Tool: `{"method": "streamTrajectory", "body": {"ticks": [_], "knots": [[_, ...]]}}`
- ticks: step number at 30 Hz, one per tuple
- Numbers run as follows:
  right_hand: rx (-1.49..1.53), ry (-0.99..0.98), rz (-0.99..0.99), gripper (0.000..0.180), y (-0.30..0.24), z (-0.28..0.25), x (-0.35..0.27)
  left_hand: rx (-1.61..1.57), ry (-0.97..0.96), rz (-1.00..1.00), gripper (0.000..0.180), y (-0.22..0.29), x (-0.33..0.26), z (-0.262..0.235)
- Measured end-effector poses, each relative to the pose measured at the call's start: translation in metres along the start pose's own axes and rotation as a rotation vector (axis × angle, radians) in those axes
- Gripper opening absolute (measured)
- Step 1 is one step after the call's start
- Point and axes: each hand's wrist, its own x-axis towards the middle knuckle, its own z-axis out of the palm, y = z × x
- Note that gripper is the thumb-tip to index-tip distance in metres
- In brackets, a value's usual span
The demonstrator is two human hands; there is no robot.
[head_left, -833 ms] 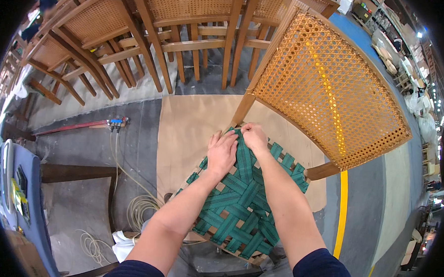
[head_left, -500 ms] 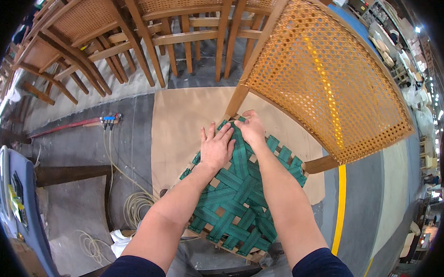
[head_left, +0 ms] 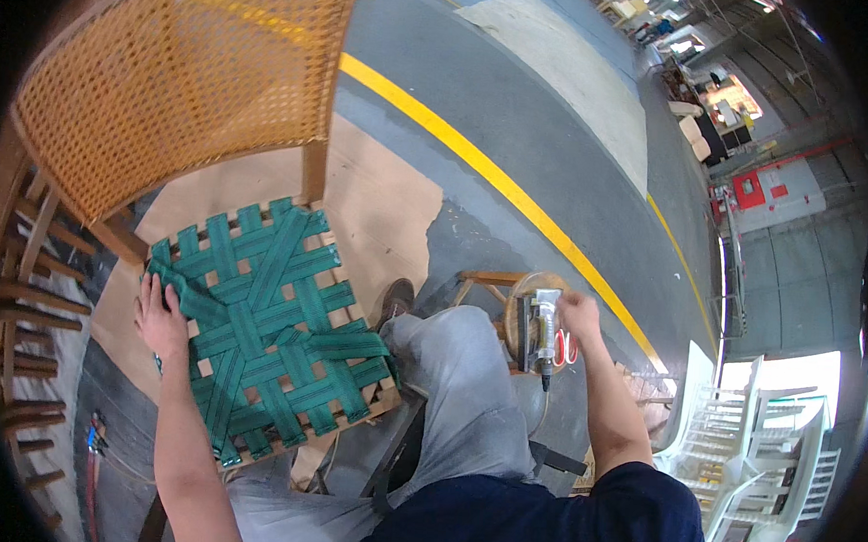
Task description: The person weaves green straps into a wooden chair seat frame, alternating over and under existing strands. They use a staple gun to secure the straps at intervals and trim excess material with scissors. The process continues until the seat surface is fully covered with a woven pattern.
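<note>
My left hand [head_left: 162, 319] rests with its fingers spread at the left edge of a wooden chair's seat, against a loose, bunched strap of green webbing [head_left: 193, 297]. Green straps cross over and under each other on the seat frame, and another loose strap [head_left: 342, 344] lies across the right side. Off to the right, my right hand [head_left: 581, 316] is closed at a metal staple gun [head_left: 546, 326] over a round wooden stool [head_left: 515, 318]; its fingertips are partly hidden. Red-handled scissors [head_left: 566, 348] are just below that hand.
The chair's woven cane back [head_left: 190, 86] rises at the upper left. Brown cardboard [head_left: 389, 196] lies under the chair. More wooden chairs [head_left: 29, 350] crowd the left, and white plastic chairs [head_left: 745, 469] stand at lower right. A yellow line [head_left: 496, 182] crosses the floor.
My view has swung to the right. My right hand has left the webbing and reached over to the staple gun at the stool, while my left hand stays at the seat edge.
</note>
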Motion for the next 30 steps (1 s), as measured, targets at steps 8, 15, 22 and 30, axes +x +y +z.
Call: {"method": "streamTrajectory", "body": {"ticks": [8,15,22,30], "knots": [[0.016,-0.209,0.154,0.051,0.015,0.082,-0.025,-0.165,-0.015,-0.055,0.040,-0.039,0.011,-0.030],[0.525,-0.050,-0.403,0.060,-0.022,0.031,-0.033,-0.123,-0.175,-0.185,0.058,-0.015,-0.002,-0.044],[0.712,-0.754,-0.740,0.041,-0.351,-0.028,-0.132,-0.215,-0.179,-0.210,0.058,-0.014,-0.005,-0.045],[0.482,-1.152,-0.876,0.034,-0.570,0.137,-0.235,-0.257,-0.128,-0.191,0.057,-0.018,-0.002,-0.042]]}}
